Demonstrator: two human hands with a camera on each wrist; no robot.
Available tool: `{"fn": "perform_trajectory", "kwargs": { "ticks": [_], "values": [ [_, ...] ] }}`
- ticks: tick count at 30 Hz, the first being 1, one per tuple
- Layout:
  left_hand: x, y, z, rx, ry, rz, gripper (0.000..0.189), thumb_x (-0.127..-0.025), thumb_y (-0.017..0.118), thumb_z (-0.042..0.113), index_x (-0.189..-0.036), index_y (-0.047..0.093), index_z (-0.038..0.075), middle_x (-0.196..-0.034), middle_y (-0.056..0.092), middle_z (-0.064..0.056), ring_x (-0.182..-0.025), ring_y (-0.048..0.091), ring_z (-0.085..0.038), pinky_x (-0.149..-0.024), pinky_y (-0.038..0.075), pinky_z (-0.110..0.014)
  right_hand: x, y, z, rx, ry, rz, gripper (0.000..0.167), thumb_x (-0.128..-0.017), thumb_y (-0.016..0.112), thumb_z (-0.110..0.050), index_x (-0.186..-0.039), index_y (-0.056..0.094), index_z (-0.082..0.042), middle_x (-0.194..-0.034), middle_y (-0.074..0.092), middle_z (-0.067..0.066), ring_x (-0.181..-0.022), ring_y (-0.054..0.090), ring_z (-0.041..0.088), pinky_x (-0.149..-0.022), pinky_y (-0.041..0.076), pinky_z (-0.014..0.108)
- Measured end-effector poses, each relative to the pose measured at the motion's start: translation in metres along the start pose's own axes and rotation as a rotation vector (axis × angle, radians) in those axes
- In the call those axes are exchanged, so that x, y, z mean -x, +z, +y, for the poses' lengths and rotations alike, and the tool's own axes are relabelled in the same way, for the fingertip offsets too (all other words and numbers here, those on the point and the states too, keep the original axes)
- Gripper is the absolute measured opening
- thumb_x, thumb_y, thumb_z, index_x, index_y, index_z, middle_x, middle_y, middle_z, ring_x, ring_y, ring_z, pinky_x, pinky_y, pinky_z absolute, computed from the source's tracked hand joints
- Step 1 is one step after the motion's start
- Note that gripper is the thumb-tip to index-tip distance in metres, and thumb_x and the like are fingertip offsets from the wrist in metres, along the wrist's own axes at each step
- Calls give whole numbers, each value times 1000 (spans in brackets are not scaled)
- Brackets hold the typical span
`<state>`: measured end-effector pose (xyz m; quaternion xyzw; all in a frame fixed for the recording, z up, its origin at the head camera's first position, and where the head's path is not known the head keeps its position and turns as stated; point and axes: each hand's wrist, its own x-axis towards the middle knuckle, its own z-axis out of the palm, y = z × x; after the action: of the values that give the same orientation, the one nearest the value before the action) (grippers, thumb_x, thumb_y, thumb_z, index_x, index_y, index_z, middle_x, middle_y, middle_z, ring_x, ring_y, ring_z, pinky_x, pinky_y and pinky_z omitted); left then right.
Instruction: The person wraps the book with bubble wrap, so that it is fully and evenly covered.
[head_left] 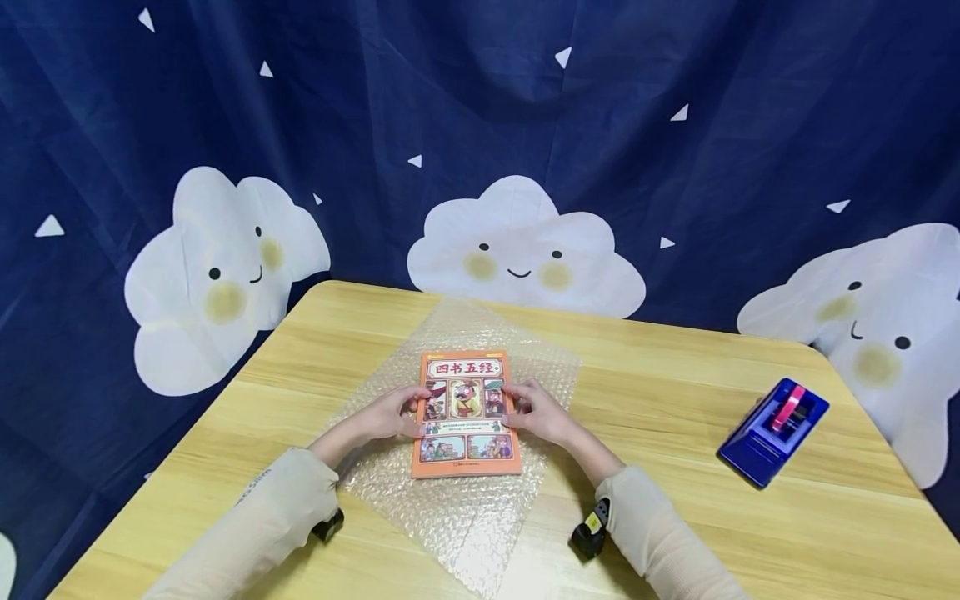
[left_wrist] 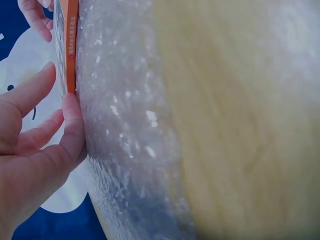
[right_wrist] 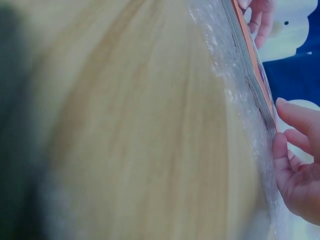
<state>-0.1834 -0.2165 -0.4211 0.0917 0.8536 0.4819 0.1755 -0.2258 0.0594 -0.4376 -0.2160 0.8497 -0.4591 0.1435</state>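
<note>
An orange book [head_left: 467, 454] with Chinese characters and cartoon panels on its cover lies face up on a sheet of clear bubble wrap [head_left: 480, 533]. My left hand [head_left: 393, 412] holds the book's left edge, its fingertips at the cover's side. At the opposite edge, my right hand [head_left: 538, 412] grips the book with thumb and fingers. The left wrist view shows the orange spine [left_wrist: 71, 45] beside the left fingers [left_wrist: 72, 115]. Page edges [right_wrist: 245, 55] show near the right hand [right_wrist: 300, 160] in the right wrist view. The book's underside is hidden.
A blue tape dispenser-like object [head_left: 757, 446] with a red strip on top stands at the right of the wooden table [head_left: 637, 392]. Behind the table hangs a dark blue curtain [head_left: 360, 100] with clouds. The bubble wrap lies diagonally, reaching towards the front and back edges.
</note>
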Motion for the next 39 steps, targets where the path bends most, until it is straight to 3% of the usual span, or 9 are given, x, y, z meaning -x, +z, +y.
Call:
{"fn": "perform_trajectory", "kwargs": {
  "ticks": [14, 23, 29, 35, 39],
  "values": [
    [2, 6, 4, 30, -1, -48, 67, -72, 69, -1, -131, 38, -8, -93, 37, -11, -61, 43, -12, -55, 42, -21, 7, -3, 5, 25, -9, 1, 60, -76, 72, -11, -130, 48, -2, -115, 48, 14, -92, 53, 24, -85, 45, 41],
    [4, 14, 11, 24, 4, -75, 65, -73, 69, 1, -130, 39, -7, -93, 38, -11, -67, 46, -13, -62, 42, -23, 16, -10, 10, 9, -34, -22, 61, -77, 70, -11, -131, 46, 3, -113, 46, 17, -84, 48, 20, -74, 43, 31],
    [6, 16, 13, 45, 4, -90, 65, -74, 67, -1, -131, 36, -10, -96, 39, -13, -65, 48, -12, -58, 42, -21, 23, -12, 9, 32, -31, -23, 62, -78, 70, -13, -132, 44, 1, -108, 45, 16, -84, 50, 20, -72, 45, 30],
    [15, 16, 18, 15, 45, -115, 69, -76, 68, 2, -132, 30, -12, -108, 39, -22, -81, 56, -19, -72, 47, -26, 36, -10, 4, 101, -61, -27, 63, -80, 69, -16, -135, 41, -1, -114, 44, 17, -94, 52, 24, -80, 47, 42],
    [22, 17, 21, -28, 30, -119, 68, -77, 70, 8, -132, 34, -7, -113, 37, -22, -93, 50, -24, -78, 45, -29, 45, -9, 0, 158, -100, -15, 62, -79, 69, -19, -133, 44, -3, -120, 45, 18, -96, 53, 25, -82, 47, 44]
  ]
}}
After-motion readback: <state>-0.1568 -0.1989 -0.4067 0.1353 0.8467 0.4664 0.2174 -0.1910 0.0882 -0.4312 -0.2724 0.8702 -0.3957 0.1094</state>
